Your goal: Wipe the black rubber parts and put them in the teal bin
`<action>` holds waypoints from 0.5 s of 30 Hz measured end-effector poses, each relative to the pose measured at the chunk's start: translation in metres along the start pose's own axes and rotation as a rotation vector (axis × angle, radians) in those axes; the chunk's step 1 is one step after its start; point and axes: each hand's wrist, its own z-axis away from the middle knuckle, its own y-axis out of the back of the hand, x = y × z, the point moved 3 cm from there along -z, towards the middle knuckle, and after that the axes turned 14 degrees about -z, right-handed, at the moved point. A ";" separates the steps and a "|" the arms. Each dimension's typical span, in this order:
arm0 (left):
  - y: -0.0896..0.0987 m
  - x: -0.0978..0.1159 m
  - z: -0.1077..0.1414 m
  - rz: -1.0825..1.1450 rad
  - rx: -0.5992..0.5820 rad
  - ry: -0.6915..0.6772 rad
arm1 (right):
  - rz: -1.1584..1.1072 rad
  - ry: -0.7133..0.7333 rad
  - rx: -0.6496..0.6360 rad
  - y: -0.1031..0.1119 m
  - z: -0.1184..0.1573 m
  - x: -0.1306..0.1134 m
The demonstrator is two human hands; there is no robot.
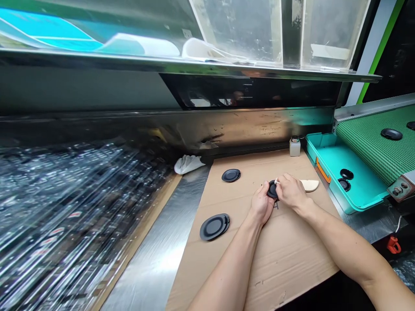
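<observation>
My left hand [262,204] is closed around the edge of a round black plastic part [272,189] held above the cardboard sheet [227,259]. Against that part's face, my right hand [291,192] pinches something small and white [276,181], too little of which shows to name it. Partly behind my right hand lies a flat cream-coloured piece [310,185] with a rounded edge. To the left on the cardboard rest more black round parts: one group farther back [231,175] and an overlapping group [214,226] nearer to me.
A teal bin [356,203] holding black round parts [345,179] stands right, beside a green conveyor belt [366,129] carrying similar parts. A small bottle [295,147] stands at the cardboard's back edge. Clear-plastic-covered trays [65,216] fill the left. A metal shelf [194,67] overhangs the bench.
</observation>
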 end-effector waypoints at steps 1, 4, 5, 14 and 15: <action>0.001 0.000 -0.001 0.004 0.000 -0.003 | -0.007 0.002 0.007 0.000 0.000 0.000; 0.005 0.000 -0.003 0.016 0.028 -0.013 | -0.007 -0.037 0.014 -0.002 0.001 0.000; 0.007 0.001 -0.004 0.022 0.041 -0.011 | -0.010 -0.049 0.003 -0.004 0.002 0.000; 0.011 0.000 -0.006 0.066 0.050 0.010 | -0.130 -0.042 -0.011 -0.010 0.002 -0.001; 0.010 0.000 -0.006 0.061 0.049 0.008 | -0.129 -0.054 0.013 -0.010 0.001 0.001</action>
